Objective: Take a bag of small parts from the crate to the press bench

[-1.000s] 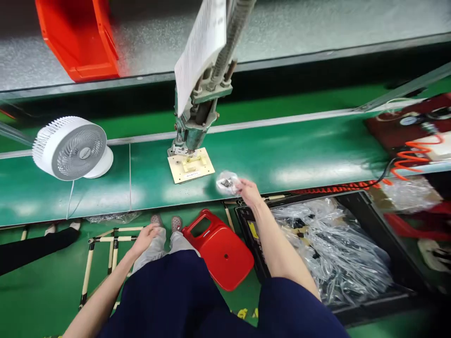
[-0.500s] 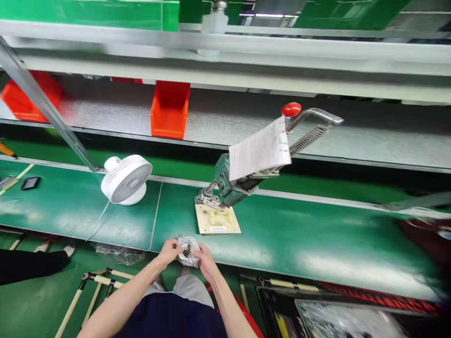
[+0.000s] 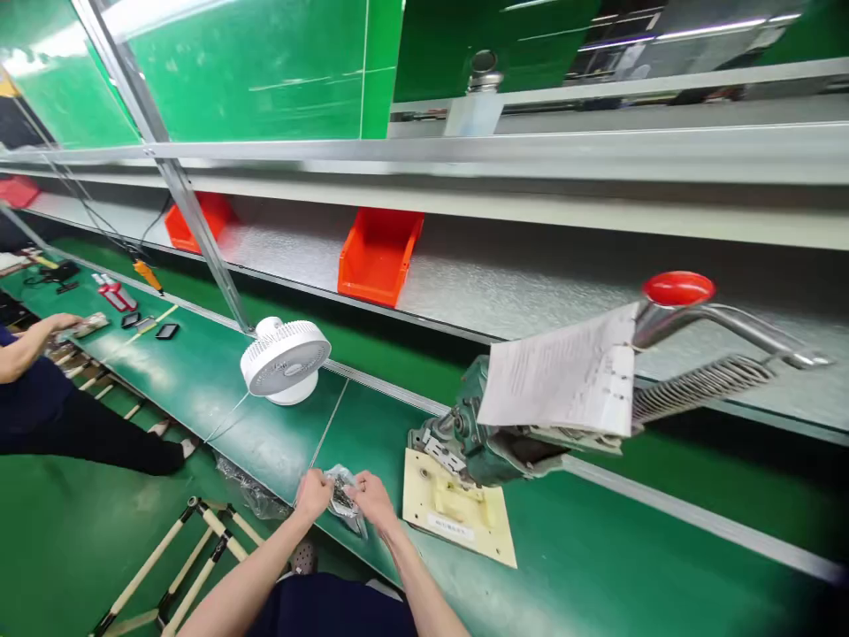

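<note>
A clear plastic bag (image 3: 355,520) with small dark parts inside is held at the front edge of the green workbench (image 3: 457,579). My left hand (image 3: 314,494) pinches the bag's left side, fingers closed. On the other side, my right hand (image 3: 372,501) grips the bag near its top. What the small parts are cannot be made out. Just right of my hands lies a cream fixture plate (image 3: 424,504) with a label. Over it stands a green hand-lever press (image 3: 474,398) with a red knob (image 3: 677,288), a spring and a hanging paper sheet (image 3: 561,372).
A white fan (image 3: 285,358) stands on the bench to the left, its cable running over the front edge. Orange bins (image 3: 378,257) sit on the metal shelf behind. A co-worker (image 3: 40,389) works at the far left. A pipe frame (image 3: 179,566) stands on the floor.
My view has turned left, bringing the co-worker's upper body into sight. My hands stay on the bag, now held with its contents nearer the top and its lower part hanging down.
</note>
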The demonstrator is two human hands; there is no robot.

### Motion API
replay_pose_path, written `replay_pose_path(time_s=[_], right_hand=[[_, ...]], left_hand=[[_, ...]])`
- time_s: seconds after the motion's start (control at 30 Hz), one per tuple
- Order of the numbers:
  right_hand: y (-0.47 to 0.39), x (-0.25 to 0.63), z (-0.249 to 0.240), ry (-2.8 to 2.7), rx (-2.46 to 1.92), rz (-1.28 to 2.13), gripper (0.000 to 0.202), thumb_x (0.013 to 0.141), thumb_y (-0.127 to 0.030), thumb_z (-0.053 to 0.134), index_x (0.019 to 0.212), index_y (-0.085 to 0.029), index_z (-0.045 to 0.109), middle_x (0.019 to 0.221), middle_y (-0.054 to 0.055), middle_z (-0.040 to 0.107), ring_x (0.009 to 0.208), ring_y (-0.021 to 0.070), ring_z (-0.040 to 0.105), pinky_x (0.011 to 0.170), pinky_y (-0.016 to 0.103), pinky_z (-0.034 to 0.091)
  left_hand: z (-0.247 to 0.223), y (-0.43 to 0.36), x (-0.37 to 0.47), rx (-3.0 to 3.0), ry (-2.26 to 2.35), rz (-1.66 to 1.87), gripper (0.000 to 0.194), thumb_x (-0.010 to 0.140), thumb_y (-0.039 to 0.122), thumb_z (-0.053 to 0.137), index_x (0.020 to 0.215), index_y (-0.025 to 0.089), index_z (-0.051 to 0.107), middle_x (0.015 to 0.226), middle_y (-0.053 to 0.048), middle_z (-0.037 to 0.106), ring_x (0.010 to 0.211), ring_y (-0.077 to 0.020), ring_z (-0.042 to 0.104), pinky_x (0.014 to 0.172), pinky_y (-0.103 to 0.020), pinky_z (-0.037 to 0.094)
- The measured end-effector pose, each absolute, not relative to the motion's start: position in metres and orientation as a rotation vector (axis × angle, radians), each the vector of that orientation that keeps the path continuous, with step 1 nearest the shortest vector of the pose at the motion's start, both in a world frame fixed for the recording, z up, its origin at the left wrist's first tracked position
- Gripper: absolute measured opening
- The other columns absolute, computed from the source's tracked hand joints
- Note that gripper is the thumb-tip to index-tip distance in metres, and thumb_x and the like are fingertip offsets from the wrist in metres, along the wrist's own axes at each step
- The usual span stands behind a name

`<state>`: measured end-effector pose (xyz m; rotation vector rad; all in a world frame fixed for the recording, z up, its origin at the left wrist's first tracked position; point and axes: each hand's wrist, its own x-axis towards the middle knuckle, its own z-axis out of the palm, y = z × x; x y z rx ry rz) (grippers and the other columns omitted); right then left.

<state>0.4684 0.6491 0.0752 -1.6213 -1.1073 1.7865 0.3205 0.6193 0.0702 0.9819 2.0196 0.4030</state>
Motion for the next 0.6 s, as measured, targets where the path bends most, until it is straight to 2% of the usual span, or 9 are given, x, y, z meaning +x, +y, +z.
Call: replay_pose_path(time_s=[0.1, 0.17, 0.23, 0.33, 0.43, 0.53, 0.6], right_hand=[[0.654, 0.476, 0.071, -1.117, -1.432, 2.044, 0.023, 0.052, -0.03, 0.065, 0.072, -0.018, 0.063, 0.067, 0.001, 0.066, 0.064, 0.0161, 0.057, 0.06, 0.027, 0.038], [0.661, 0.482, 0.063, -1.237, -1.519, 2.06, 0.014, 0.052, -0.024, 0.061, 0.065, -0.02, 0.06, 0.06, 0.0, 0.061, 0.058, 0.0162, 0.055, 0.057, 0.027, 0.036], [0.671, 0.487, 0.056, -1.502, -1.729, 1.822, 0.009, 0.051, -0.017, 0.057, 0.057, -0.022, 0.051, 0.051, -0.002, 0.053, 0.055, 0.017, 0.055, 0.057, 0.028, 0.035], [0.688, 0.487, 0.054, -1.893, -1.953, 1.346, 0.019, 0.053, -0.009, 0.054, 0.054, -0.024, 0.041, 0.052, 0.001, 0.052, 0.065, 0.0226, 0.062, 0.061, 0.031, 0.039], [0.698, 0.484, 0.064, -2.032, -1.984, 1.148, 0.022, 0.059, -0.012, 0.055, 0.054, -0.025, 0.038, 0.055, 0.004, 0.054, 0.071, 0.0259, 0.064, 0.064, 0.033, 0.042], [0.701, 0.488, 0.08, -1.802, -1.763, 1.509, 0.021, 0.063, -0.03, 0.064, 0.058, -0.024, 0.044, 0.059, 0.003, 0.056, 0.066, 0.0238, 0.061, 0.06, 0.034, 0.045], [0.703, 0.493, 0.089, -1.515, -1.542, 1.882, 0.025, 0.058, -0.041, 0.071, 0.066, -0.024, 0.054, 0.068, 0.003, 0.062, 0.068, 0.0221, 0.062, 0.062, 0.034, 0.049]], left_hand=[[0.079, 0.629, 0.325, 1.013, 2.123, 0.29, 0.011, 0.088, 0.024, 0.055, 0.08, 0.016, 0.056, 0.098, -0.014, 0.068, 0.105, -0.0284, 0.062, 0.091, -0.039, 0.045], [0.082, 0.634, 0.329, 1.012, 2.159, 0.241, 0.009, 0.088, 0.019, 0.054, 0.093, 0.014, 0.059, 0.105, -0.014, 0.069, 0.108, -0.0267, 0.062, 0.092, -0.036, 0.045], [0.084, 0.638, 0.334, 0.99, 2.182, 0.226, 0.013, 0.086, 0.013, 0.052, 0.097, 0.014, 0.06, 0.106, -0.013, 0.069, 0.11, -0.025, 0.062, 0.092, -0.033, 0.045], [0.088, 0.639, 0.34, 0.964, 2.206, 0.223, 0.022, 0.084, 0.007, 0.048, 0.1, 0.013, 0.061, 0.108, -0.015, 0.068, 0.111, -0.0263, 0.062, 0.092, -0.034, 0.044], [0.097, 0.64, 0.338, 1.015, 2.19, 0.257, 0.027, 0.082, 0.006, 0.048, 0.104, 0.015, 0.061, 0.11, -0.015, 0.067, 0.111, -0.0291, 0.061, 0.093, -0.036, 0.044], [0.114, 0.646, 0.324, 1.142, 2.138, 0.29, 0.022, 0.085, 0.013, 0.048, 0.104, 0.018, 0.058, 0.103, -0.012, 0.068, 0.105, -0.0278, 0.061, 0.089, -0.036, 0.045], [0.124, 0.652, 0.313, 1.199, 2.108, 0.288, 0.019, 0.087, 0.018, 0.049, 0.105, 0.018, 0.056, 0.103, -0.01, 0.068, 0.103, -0.0265, 0.061, 0.085, -0.034, 0.046]])
